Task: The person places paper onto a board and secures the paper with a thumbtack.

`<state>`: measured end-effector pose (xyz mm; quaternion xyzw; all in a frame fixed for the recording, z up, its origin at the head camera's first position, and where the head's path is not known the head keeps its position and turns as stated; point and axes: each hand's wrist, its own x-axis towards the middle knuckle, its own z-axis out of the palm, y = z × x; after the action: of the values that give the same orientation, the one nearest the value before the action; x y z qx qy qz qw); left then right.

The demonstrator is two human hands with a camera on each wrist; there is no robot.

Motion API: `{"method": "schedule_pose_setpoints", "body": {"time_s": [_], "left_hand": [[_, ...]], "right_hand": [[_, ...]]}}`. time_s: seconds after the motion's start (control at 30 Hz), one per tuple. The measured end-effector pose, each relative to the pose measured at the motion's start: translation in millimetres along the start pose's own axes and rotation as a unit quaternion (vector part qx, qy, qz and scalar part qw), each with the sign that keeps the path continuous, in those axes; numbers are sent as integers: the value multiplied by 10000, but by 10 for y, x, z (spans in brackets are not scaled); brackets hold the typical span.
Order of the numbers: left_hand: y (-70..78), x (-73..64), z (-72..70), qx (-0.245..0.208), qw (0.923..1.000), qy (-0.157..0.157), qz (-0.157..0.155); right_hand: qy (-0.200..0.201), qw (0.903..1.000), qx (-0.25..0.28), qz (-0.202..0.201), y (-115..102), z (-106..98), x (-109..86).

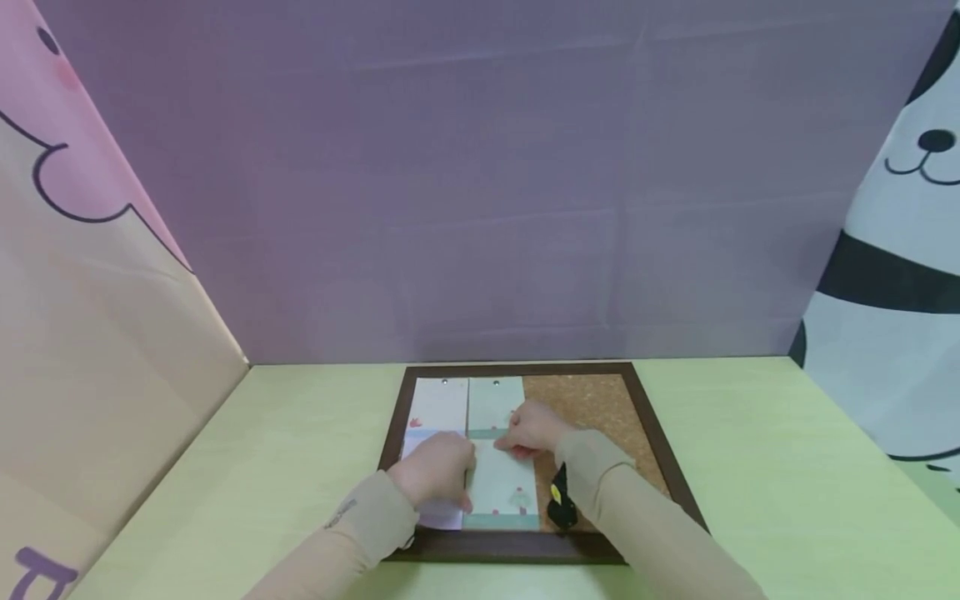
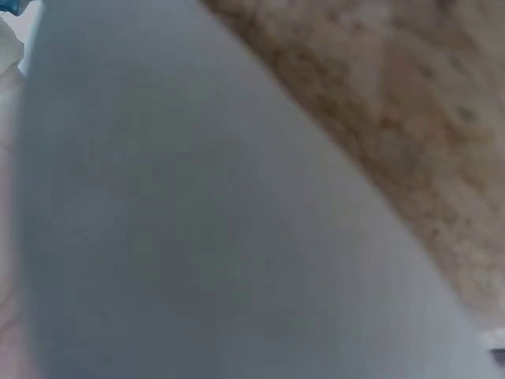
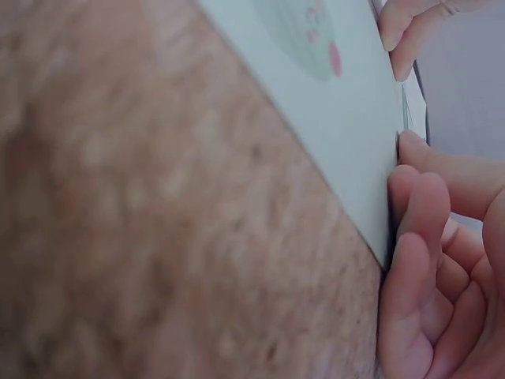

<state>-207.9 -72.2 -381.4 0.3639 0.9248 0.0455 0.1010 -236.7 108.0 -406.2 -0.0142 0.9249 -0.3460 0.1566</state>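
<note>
A pale green sheet of paper with small red and green prints lies on a framed corkboard. My left hand holds this sheet at its left side, fingers bent. My right hand pinches with thumb and forefinger at the sheet's top edge; anything small between the fingertips is hidden. In the right wrist view, the right hand's fingers are curled beside the paper edge, the left hand beyond. Blurred paper fills most of the left wrist view.
Another green sheet and a white sheet are pinned along the board's top. A lilac sheet lies partly under my left hand. The board's dark frame rests on a light green table. A purple cloth wall stands behind.
</note>
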Motion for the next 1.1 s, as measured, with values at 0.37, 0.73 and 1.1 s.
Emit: {"method": "schedule_pose_setpoints", "body": {"time_s": [0.37, 0.73, 1.1], "left_hand": [[-19, 23, -13, -71, 9999, 39, 105], [-34, -2, -25, -700, 9974, -49, -160], [-63, 8, -47, -543, 9973, 70, -498]], "right_hand": [[2, 9995, -88, -295, 13, -5, 11], [-584, 9966, 548, -175, 52, -105, -28], [-934, 9943, 204, -479, 188, -298, -98]]}}
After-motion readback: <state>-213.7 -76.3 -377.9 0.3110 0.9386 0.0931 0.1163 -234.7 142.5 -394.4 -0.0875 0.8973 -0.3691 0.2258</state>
